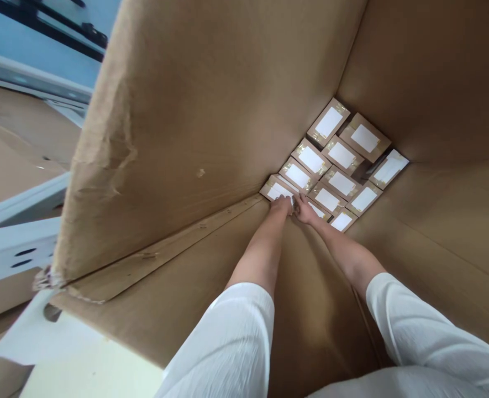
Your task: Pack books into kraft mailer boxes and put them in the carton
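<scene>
Both my arms reach down into a deep cardboard box [211,110]. At its bottom lie several small cardboard boxes, each with a white label and clear tape. My left hand [282,205] has its fingers bent over the near edge of a small cardboard box [269,188] in the left corner. Close beside it, my right hand [304,211] has curled fingers at the same box's near right end. The hands partly cover that box and its neighbour, and the undersides of my fingers are hidden.
High walls of the large box surround my arms, with a torn corner [49,279] at the left. Dark gaps separate some small boxes, including one beside the far right box [389,168]. Outside stands a white metal rack [16,251] with cardboard on it.
</scene>
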`<control>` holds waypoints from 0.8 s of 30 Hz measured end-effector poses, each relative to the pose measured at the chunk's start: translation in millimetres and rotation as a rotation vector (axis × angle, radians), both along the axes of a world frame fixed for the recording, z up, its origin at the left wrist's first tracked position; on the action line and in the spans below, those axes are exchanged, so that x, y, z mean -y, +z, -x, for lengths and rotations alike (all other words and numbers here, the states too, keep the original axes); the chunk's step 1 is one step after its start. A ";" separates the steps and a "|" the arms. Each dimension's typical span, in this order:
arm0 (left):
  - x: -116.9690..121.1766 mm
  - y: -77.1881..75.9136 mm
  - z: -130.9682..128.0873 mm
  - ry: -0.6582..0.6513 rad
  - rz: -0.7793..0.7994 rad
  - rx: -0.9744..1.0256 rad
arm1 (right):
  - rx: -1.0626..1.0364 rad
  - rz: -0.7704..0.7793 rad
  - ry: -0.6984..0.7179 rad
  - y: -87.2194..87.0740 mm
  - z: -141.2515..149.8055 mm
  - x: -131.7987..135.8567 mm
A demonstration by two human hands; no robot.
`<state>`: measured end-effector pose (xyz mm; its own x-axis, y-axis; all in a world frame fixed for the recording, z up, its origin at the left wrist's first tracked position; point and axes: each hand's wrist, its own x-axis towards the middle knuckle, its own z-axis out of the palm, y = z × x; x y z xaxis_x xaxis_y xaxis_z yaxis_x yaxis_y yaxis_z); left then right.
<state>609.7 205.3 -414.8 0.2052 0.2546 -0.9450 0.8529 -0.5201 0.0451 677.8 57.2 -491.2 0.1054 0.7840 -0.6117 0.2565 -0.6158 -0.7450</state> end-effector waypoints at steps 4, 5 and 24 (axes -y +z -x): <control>4.2 -1.1 3.2 -0.043 0.000 -0.002 | -0.009 0.014 -0.061 5.1 5.5 6.6; 4.4 -0.4 2.9 -0.060 0.002 -0.005 | 0.018 0.034 -0.098 8.9 6.1 8.6; 22.5 198.3 -78.4 -0.057 -0.079 0.251 | 0.358 0.282 -0.284 180.3 -116.5 44.9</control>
<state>688.1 182.7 -216.4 0.4464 0.3069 -0.8406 0.7895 -0.5772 0.2086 794.3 12.2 -310.9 0.5302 0.5047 -0.6813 0.2587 -0.8615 -0.4369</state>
